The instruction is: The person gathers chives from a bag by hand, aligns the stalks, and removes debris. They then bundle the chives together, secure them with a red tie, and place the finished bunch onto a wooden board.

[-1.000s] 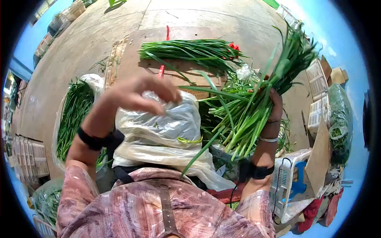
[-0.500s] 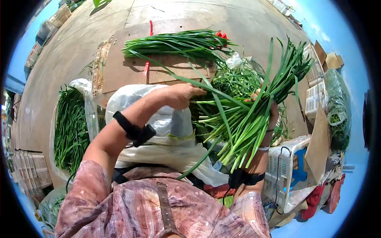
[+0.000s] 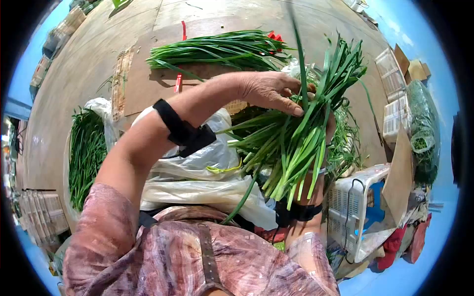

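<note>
A loose bunch of long green leafy stalks (image 3: 296, 143) hangs at the right centre, pale stem ends toward my body and leaf tips pointing up and away. My right hand (image 3: 330, 123) is wrapped round it from behind, mostly hidden by the leaves. Reaching across from the left, my left hand (image 3: 276, 92) is at the upper part of the bunch, its thumb and fingers closed around a long green leaf (image 3: 298, 54) that stands upright. A black strap with a small device is on each forearm.
Beyond my hands, a bundle of green stalks (image 3: 217, 49) lies on a brown board (image 3: 143, 93) with a red strip. White plastic (image 3: 192, 163) covers my lap area. A bag of greens (image 3: 89, 158) stands left; a white crate (image 3: 345, 217) stands right, near tangled greens (image 3: 343, 143).
My left hand has moved right and away from my body to the bunch; the long leaf it held slanting left now stands upright. The bunch in my right hand has shifted slightly left.
</note>
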A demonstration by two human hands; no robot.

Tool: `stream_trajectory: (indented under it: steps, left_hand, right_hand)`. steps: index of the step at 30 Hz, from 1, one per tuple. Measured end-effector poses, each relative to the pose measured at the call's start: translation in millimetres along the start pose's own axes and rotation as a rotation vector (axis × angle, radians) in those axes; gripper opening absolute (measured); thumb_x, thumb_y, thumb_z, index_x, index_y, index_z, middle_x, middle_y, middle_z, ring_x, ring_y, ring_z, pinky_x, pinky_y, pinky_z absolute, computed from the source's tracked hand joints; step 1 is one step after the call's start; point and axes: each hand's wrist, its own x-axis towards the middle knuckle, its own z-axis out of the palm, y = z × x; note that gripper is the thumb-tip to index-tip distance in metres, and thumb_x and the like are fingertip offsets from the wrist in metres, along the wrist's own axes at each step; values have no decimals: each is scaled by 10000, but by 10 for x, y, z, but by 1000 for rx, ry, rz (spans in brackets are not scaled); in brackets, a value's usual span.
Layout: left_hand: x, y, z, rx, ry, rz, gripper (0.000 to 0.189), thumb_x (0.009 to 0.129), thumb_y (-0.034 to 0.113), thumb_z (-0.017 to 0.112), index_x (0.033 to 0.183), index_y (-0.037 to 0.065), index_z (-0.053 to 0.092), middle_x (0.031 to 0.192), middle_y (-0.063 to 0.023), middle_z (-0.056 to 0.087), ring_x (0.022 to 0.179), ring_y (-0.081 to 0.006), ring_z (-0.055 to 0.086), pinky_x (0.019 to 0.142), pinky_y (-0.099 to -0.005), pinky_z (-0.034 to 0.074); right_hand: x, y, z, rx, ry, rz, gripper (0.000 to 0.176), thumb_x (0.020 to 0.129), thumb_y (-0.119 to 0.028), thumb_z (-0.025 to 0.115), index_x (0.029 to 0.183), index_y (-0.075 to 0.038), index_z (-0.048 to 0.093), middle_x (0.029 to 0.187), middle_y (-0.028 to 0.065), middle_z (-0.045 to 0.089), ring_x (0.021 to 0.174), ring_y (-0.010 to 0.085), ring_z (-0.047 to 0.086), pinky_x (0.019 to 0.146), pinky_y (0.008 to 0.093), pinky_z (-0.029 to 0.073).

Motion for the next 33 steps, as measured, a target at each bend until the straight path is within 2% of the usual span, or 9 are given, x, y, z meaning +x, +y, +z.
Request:
stream_trajectory:
  steps: [3,5,7,10,13,14,21,27,33]
  left_hand:
    - [-306,-396,161,-506,194,-63,659,860,307,600,1385,24,319,1312,-151,465,1190,-193,444,983,-329,376]
    - [-565,-721,236,396,125,173,595,820,399,618,1229,-12,484,1197,-167,556,1105,-245,523,916,-372,426]
    - [-858,-865,427,-43,-69,-112,524,813,347,608,1153,-43,523,1114,-155,600,992,-219,581,848,-366,468]
    - [-1131,-831,696,-1249,126,-130,422,819,311,600,1081,-20,588,1021,-114,634,910,-152,601,799,-303,488]
    - [-1338,-938,579,-803,231,42,523,861,381,569,1190,-23,516,1082,-115,606,935,-172,592,838,-315,480]
    - [-1377,-808,606,-1268,343,24,504,873,354,557,1217,-8,493,1103,-137,601,955,-201,604,866,-344,480]
    - [-1780,-497,156,-1169,572,4,773,780,500,636,1334,33,369,1260,-149,501,1052,-260,575,927,-410,454]
    - [-1758,-615,258,-1585,738,30,490,891,351,539,1292,95,423,1191,-110,567,1030,-215,598,886,-386,500]
    - [-1859,-552,221,-1500,734,-70,507,860,400,577,1229,61,502,1151,-122,596,1038,-223,594,890,-386,492]
  right_hand:
    - [183,188,-71,176,-171,59,566,867,-310,461,1293,55,384,1086,188,603,902,305,630,793,423,526]
    - [265,323,-203,44,-223,28,622,862,-339,469,1314,69,344,1081,191,601,901,309,629,792,420,528]
    - [333,487,-56,118,-339,105,679,855,-369,476,1336,78,301,1076,181,602,905,289,630,799,406,530]
    - [544,744,198,182,-318,271,709,827,-311,556,1353,75,279,1087,161,599,909,227,629,785,334,543]
    - [803,903,427,150,-405,369,598,838,-246,534,1323,57,362,1041,146,615,856,210,634,755,321,547]
    - [874,963,542,177,-349,395,586,838,-251,533,1314,54,378,1030,148,617,849,211,634,750,323,547]
    - [1358,1298,1255,149,-486,389,542,844,-306,529,1254,39,452,971,157,622,835,228,633,716,322,542]
    - [1562,1846,880,190,-374,911,380,846,-275,494,1036,44,580,974,190,635,853,315,639,794,433,529]
    - [1554,1858,934,270,-377,882,402,865,-276,464,1064,61,557,931,202,630,824,294,637,774,407,530]
